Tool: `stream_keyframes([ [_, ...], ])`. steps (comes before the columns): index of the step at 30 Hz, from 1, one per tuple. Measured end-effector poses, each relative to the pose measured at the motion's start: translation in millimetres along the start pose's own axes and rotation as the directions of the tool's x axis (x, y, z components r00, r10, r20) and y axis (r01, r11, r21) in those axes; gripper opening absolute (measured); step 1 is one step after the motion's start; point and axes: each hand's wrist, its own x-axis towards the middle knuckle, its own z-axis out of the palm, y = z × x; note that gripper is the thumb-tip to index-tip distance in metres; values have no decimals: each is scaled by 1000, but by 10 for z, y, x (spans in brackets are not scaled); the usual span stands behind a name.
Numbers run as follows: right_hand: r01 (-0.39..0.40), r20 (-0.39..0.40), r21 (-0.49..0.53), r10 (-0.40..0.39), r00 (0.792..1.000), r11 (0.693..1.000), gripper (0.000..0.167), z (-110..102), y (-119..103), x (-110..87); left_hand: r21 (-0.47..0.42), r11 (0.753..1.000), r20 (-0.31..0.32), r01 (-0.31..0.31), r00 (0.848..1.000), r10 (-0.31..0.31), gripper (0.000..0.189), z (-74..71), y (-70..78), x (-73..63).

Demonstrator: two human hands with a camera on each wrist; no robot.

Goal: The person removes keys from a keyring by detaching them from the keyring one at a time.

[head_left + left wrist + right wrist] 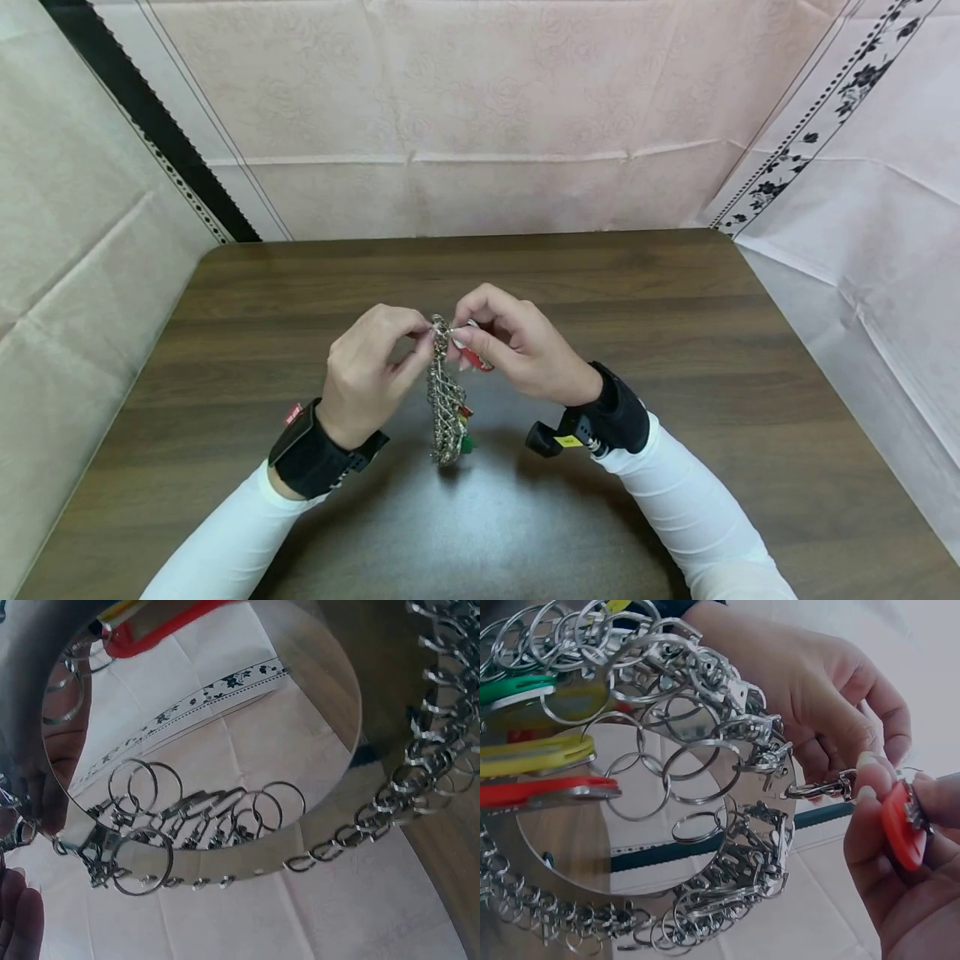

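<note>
A flat metal hoop point(26, 697) hangs upright between the hands, its rim crowded with small snap hooks and split rings. My left hand point(371, 367) pinches with thumb and forefinger at a snap hook point(817, 789) on the hoop's edge. Facing it, my right hand point(517, 346) holds a red plastic piece point(904, 825) with toothed metal on it, fingertips right at that snap hook's end. Green point(517, 688), yellow point(536, 756) and red plastic-and-metal pieces point(547, 791) hang on the hoop's other side. Fingers partly hide where the red piece and the hook meet.
Beneath the hands is a dark wood-grain table point(675, 333). Pale patterned cloth point(487, 100) stands behind its far edge and along both sides. Black wrist straps point(618, 408) with small cameras sit on both wrists.
</note>
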Motion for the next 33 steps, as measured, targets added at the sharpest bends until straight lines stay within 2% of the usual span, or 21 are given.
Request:
stream_keyframes([
  [9, -10, 2, 35, 10, 1000, 999, 13, 27, -17, -12, 41, 993, 73, -114, 991, 111, 17, -13, 6, -8],
  [19, -23, -4, 59, 23, 1000, 998, 13, 44, -18, -16, 22, 984, 53, -175, 983, 174, 14, -7, 1, -12],
  [25, -48, -16, 60, 50, 999, 997, 13, 42, -38, -13, 4, 970, 35, -241, 970, 241, 13, -14, -6, 6],
  [31, -80, -24, 82, 82, 996, 993, 9, 15, -12, -8, -7, 964, 74, -265, 961, 265, 7, -43, 8, 20],
  [33, -86, -19, 96, 89, 996, 992, 10, 8, -2, -5, 1, 961, 90, -275, 957, 274, 11, -51, 15, 20],
])
